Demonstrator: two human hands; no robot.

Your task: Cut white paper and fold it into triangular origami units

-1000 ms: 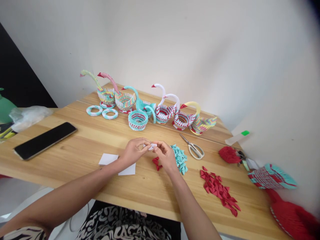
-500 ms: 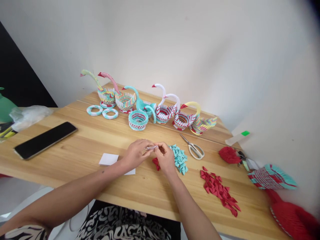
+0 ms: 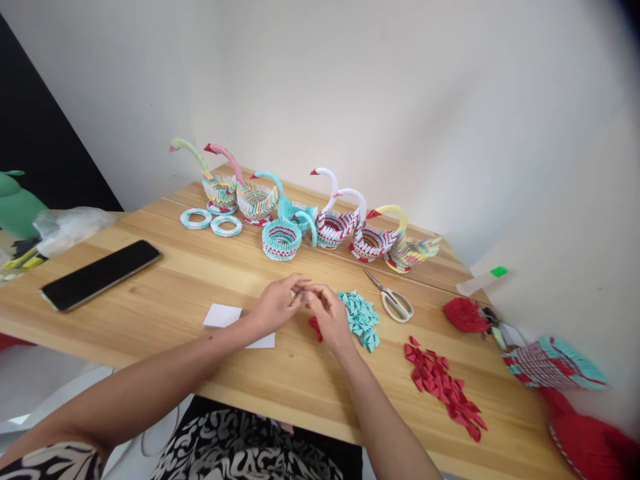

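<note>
My left hand (image 3: pixel 278 301) and my right hand (image 3: pixel 330 316) meet fingertip to fingertip above the middle of the table. Both are closed in a pinch around a small slip of white paper (image 3: pixel 295 293), most of which the fingers hide. Beside my left wrist lies a stack of white paper pieces (image 3: pixel 222 315). Another white sheet (image 3: pixel 264 342) shows partly from under that forearm. A few red folded paper pieces (image 3: pixel 315 327) peek out by my right hand, and a heap of turquoise folded triangles (image 3: pixel 361 319) spreads just to its right.
Paper swans (image 3: pixel 334 230) line the table's back, with a turquoise paper basket (image 3: pixel 281 241) and two paper rings (image 3: pixel 226 225) before them. Scissors (image 3: pixel 396 305) and red triangles (image 3: pixel 443 387) lie right. A phone (image 3: pixel 103 273) rests left; a red-and-turquoise paper piece (image 3: pixel 555 363) is far right.
The white slip between my fingertips showed more before; now the fingers cover most of it. My hands stay together, and the whole view has shifted slightly.
</note>
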